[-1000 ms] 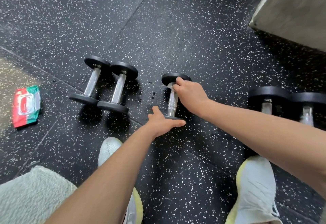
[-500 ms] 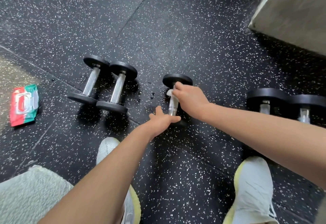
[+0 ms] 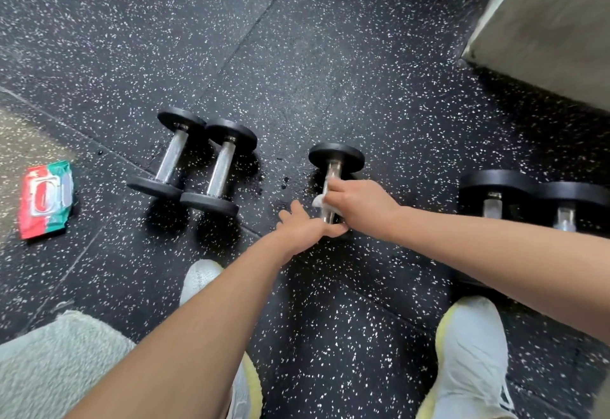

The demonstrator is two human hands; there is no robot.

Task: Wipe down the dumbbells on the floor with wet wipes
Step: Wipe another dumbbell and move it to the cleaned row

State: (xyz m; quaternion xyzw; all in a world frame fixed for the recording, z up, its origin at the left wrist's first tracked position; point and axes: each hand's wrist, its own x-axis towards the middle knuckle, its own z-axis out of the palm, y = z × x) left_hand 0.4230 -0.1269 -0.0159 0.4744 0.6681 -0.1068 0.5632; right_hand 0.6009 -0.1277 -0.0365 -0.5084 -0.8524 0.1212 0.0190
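On my feed the floor [image 3: 330, 55] is black, flecked all over with white specks, with a tan speckled patch at far left. The middle dumbbell [image 3: 336, 157] has black ends and a silvery bar, and so has the pair of dumbbells [image 3: 171, 157] to its left. The wipe [image 3: 317, 202] is white. The wipes pack [image 3: 46, 200] is red, green and white. The shoes [image 3: 472, 352] are pale grey with yellow soles.

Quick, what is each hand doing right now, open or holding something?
Left hand: open, fingers resting on the near end of the middle dumbbell.
Right hand: closed around a wet wipe on that dumbbell's handle.
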